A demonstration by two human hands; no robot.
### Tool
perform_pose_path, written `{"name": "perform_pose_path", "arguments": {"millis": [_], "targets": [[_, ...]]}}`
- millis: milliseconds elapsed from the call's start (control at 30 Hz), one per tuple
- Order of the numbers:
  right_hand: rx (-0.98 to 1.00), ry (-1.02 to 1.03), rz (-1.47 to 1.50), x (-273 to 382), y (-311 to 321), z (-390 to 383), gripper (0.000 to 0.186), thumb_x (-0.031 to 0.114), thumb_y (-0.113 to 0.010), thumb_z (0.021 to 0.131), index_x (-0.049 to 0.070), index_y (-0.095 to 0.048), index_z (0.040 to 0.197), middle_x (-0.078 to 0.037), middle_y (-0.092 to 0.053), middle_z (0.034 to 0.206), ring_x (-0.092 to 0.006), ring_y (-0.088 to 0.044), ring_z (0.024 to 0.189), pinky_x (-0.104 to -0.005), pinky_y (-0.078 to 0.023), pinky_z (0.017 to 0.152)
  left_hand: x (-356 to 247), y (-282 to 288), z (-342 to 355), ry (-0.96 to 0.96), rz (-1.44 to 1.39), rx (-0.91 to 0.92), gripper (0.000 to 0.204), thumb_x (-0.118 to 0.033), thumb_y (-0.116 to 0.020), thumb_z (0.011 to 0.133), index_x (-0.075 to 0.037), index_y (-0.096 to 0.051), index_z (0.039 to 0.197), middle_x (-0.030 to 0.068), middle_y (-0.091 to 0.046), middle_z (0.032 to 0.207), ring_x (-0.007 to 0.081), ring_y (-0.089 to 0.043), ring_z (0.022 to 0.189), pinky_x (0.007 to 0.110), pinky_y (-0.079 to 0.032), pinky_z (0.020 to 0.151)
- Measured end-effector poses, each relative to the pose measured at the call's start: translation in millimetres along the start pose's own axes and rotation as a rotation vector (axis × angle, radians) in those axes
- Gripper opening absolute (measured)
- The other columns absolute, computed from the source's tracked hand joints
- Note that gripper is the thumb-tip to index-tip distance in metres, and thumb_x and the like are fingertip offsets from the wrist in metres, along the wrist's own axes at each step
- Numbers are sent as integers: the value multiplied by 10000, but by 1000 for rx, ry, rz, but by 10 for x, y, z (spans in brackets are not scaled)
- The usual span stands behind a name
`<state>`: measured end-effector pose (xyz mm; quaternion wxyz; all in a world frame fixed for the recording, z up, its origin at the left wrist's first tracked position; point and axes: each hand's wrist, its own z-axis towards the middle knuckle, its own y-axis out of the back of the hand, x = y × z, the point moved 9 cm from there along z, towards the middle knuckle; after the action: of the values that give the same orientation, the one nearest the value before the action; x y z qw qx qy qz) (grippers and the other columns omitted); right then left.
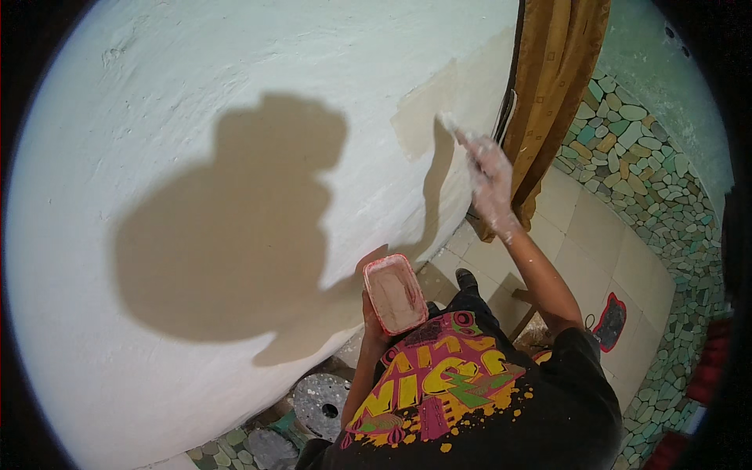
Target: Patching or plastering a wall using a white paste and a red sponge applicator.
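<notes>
My right hand [492,174], smeared with white, is raised at the wall, its fingers closed round what looks like a small paintbrush [446,122]. The brush's white tip is at or very near the wall surface; motion blurs it. Around the tip is a beige patch [415,125] with a straight-edged outline on the white wall [157,70]. Low in front of my body, my left hand [372,317] grips a rectangular red-rimmed plastic tub [395,296]. Pale, creamy paint or filler lies in the tub, with smears along its inner sides. Most of my left fingers are hidden.
A brown-gold curtain [552,86] hangs just right of my right hand. Below are beige floor tiles [583,227] and a pebble-mosaic border [627,149]. A red-edged dark object [611,321] lies at right. A grey speckled round object with a hole [319,403] stands at lower left.
</notes>
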<state>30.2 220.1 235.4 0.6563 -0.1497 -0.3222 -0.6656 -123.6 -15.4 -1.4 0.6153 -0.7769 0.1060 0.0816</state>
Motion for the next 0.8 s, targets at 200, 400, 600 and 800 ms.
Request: {"name": "perform_pose_path", "arguments": {"millis": [200,400,600,800], "targets": [[-122,-426,232,251,73,602,320,60,-536,944,-61,-605,1232,-114,-683,1082,-169,-599,1029,-272,-438,957,-134,-153,-121,-42,-39,-130,652,-616,-480,939,-116,-450,1356,113,-551,1246,285,-561,1077,480,-482,895],[-94,-331,201,843,-78,430,381,-69,-508,923,-19,-628,1281,-92,-656,1197,-164,-600,1087,-297,-455,1002,-118,-357,-224,-102,-92,-307,518,-553,-455,971,-95,-464,1211,104,-528,1061,255,-514,895,432,-434,759],[28,-222,243,1274,-284,309,438,-147,-481,880,11,-654,1250,-146,-656,1253,-209,-603,1187,-309,-433,1050,-107,-595,-228,-117,-139,-476,424,-491,-430,1003,-74,-478,1066,95,-506,877,225,-467,714,384,-386,622],[136,392,-323,1424,-107,525,487,13,-637,823,106,-633,1302,-117,-634,1287,-322,-619,1146,-416,-495,966,-114,-804,-234,-150,-198,-653,402,-428,-405,1035,-53,-492,921,86,-483,692,195,-420,532,337,-338,485]]}}
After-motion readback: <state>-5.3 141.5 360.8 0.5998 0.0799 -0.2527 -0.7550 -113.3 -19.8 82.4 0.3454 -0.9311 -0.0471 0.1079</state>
